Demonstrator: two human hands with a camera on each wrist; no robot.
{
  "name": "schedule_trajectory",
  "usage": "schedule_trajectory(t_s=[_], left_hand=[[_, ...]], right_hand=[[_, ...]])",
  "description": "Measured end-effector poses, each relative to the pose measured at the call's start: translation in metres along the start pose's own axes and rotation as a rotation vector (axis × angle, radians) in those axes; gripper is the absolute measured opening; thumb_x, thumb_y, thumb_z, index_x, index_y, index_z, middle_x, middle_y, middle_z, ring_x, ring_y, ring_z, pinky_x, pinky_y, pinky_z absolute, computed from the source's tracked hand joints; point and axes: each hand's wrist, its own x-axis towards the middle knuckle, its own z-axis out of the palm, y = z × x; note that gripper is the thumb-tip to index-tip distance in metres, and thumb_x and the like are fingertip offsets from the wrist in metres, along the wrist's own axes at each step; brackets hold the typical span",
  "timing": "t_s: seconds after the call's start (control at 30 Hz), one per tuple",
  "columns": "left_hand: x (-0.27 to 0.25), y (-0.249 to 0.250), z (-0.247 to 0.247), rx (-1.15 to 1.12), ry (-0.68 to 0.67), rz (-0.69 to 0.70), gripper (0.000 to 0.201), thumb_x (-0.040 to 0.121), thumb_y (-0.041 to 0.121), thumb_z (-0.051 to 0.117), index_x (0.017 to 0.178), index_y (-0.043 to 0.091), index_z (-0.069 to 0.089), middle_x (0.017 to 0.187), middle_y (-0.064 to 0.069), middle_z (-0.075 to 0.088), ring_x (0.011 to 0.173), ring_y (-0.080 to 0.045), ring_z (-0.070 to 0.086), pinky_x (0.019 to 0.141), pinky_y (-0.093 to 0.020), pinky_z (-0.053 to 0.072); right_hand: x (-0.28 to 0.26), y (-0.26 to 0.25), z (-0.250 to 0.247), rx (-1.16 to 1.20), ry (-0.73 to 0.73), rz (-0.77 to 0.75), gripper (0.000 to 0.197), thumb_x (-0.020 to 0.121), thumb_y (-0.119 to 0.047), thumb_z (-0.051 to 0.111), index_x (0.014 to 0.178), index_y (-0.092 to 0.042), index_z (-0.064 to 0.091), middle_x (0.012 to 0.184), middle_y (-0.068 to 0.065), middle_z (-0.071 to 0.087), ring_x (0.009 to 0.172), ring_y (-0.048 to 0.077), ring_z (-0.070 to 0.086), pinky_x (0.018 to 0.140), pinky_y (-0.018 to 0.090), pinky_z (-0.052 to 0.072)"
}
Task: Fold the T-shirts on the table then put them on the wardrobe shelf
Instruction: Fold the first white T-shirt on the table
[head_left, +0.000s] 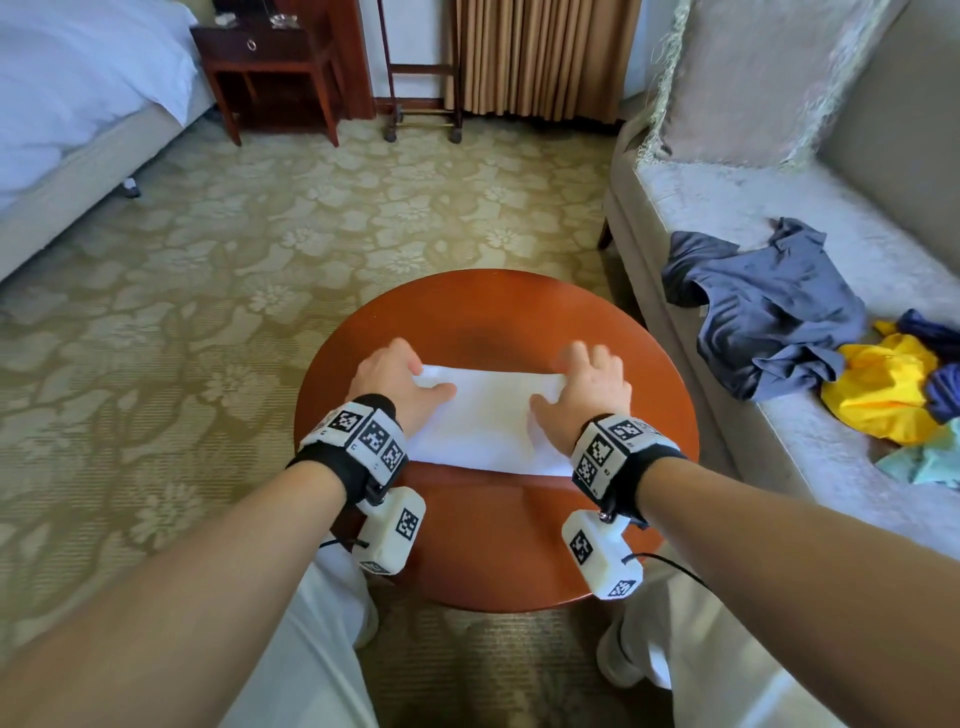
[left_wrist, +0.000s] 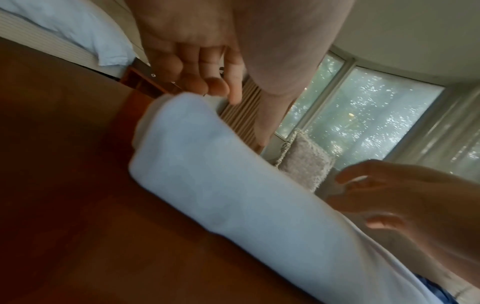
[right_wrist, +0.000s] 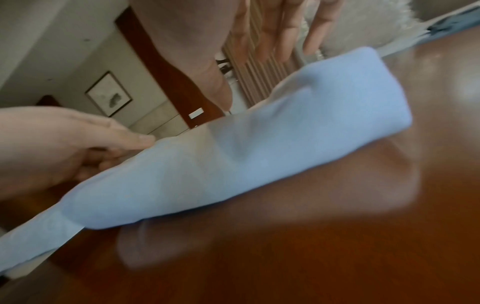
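A white T-shirt (head_left: 488, 415) lies folded into a narrow band across the middle of the round wooden table (head_left: 493, 545). My left hand (head_left: 408, 378) holds its left end, thumb on top and fingers over the far edge. At the other end my right hand (head_left: 584, 387) grips the same way. In the left wrist view the white T-shirt (left_wrist: 221, 174) bulges up off the table as a soft fold between thumb and fingers (left_wrist: 207, 82). The right wrist view shows the white T-shirt (right_wrist: 259, 154) with my thumb (right_wrist: 215, 92) against it.
A sofa (head_left: 779, 197) stands right of the table with a crumpled blue-grey shirt (head_left: 763, 312), a yellow garment (head_left: 883, 384) and a teal one (head_left: 930, 457) on its seat. A bed (head_left: 78, 104), a nightstand (head_left: 270, 62) and a luggage rack (head_left: 421, 104) stand beyond the carpet.
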Motion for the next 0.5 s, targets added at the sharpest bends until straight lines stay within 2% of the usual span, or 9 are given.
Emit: schedule_trajectory(t_s=[0.07, 0.13, 0.23, 0.3, 0.37, 0.43, 0.5], left_hand=[[-0.007, 0.003, 0.003, 0.020, -0.097, -0.004, 0.033, 0.076, 0.047, 0.075, 0.090, 0.024, 0.057, 0.101, 0.000, 0.057, 0.087, -0.018, 0.053, 0.065, -0.027, 0.040], [-0.011, 0.003, 0.004, 0.068, -0.162, -0.018, 0.030, 0.078, 0.047, 0.074, 0.092, 0.026, 0.058, 0.104, 0.001, 0.057, 0.089, -0.017, 0.052, 0.069, -0.027, 0.040], [-0.015, 0.003, 0.005, 0.118, -0.172, -0.031, 0.033, 0.080, 0.049, 0.073, 0.094, 0.026, 0.055, 0.105, 0.001, 0.052, 0.090, -0.019, 0.050, 0.074, -0.031, 0.041], [-0.016, 0.006, 0.005, 0.129, -0.173, -0.048, 0.038, 0.080, 0.048, 0.073, 0.101, 0.022, 0.056, 0.105, 0.000, 0.051, 0.093, -0.021, 0.051, 0.077, -0.033, 0.045], [-0.015, 0.010, 0.005, 0.172, -0.173, -0.096, 0.059, 0.079, 0.049, 0.075, 0.120, 0.012, 0.054, 0.119, -0.007, 0.052, 0.111, -0.027, 0.050, 0.088, -0.037, 0.047], [-0.014, 0.014, 0.003, 0.210, -0.159, -0.183, 0.090, 0.075, 0.052, 0.077, 0.138, 0.003, 0.037, 0.139, -0.015, 0.041, 0.128, -0.032, 0.041, 0.102, -0.040, 0.040], [-0.014, 0.018, 0.001, 0.214, -0.177, -0.261, 0.103, 0.074, 0.052, 0.078, 0.144, 0.000, 0.024, 0.146, -0.017, 0.033, 0.135, -0.034, 0.036, 0.107, -0.041, 0.036]], right_hand=[[-0.004, -0.002, 0.003, -0.041, -0.128, -0.070, 0.033, 0.084, -0.044, 0.058, 0.111, -0.027, 0.052, 0.110, -0.004, 0.048, 0.112, 0.022, 0.042, 0.094, 0.039, 0.036], [-0.007, 0.001, 0.008, -0.086, -0.234, -0.024, 0.034, 0.087, -0.047, 0.052, 0.113, -0.026, 0.053, 0.116, -0.001, 0.052, 0.114, 0.023, 0.044, 0.095, 0.040, 0.035], [-0.012, 0.007, 0.015, -0.130, -0.269, 0.008, 0.040, 0.090, -0.055, 0.046, 0.119, -0.027, 0.049, 0.124, 0.000, 0.048, 0.114, 0.024, 0.042, 0.094, 0.040, 0.036], [-0.015, 0.008, 0.017, -0.117, -0.281, 0.020, 0.040, 0.091, -0.053, 0.047, 0.121, -0.026, 0.047, 0.125, 0.001, 0.044, 0.114, 0.023, 0.039, 0.094, 0.039, 0.037], [-0.014, 0.004, 0.013, -0.083, -0.298, 0.087, 0.042, 0.088, -0.044, 0.054, 0.124, -0.023, 0.047, 0.125, 0.003, 0.041, 0.116, 0.024, 0.037, 0.095, 0.040, 0.040], [-0.010, 0.001, 0.006, -0.050, -0.285, 0.207, 0.054, 0.083, -0.037, 0.063, 0.130, -0.019, 0.044, 0.126, 0.005, 0.038, 0.118, 0.026, 0.036, 0.097, 0.042, 0.042], [-0.007, 0.001, -0.004, -0.050, -0.308, 0.326, 0.067, 0.082, -0.038, 0.067, 0.137, -0.015, 0.035, 0.132, 0.009, 0.038, 0.123, 0.029, 0.038, 0.100, 0.042, 0.040]])
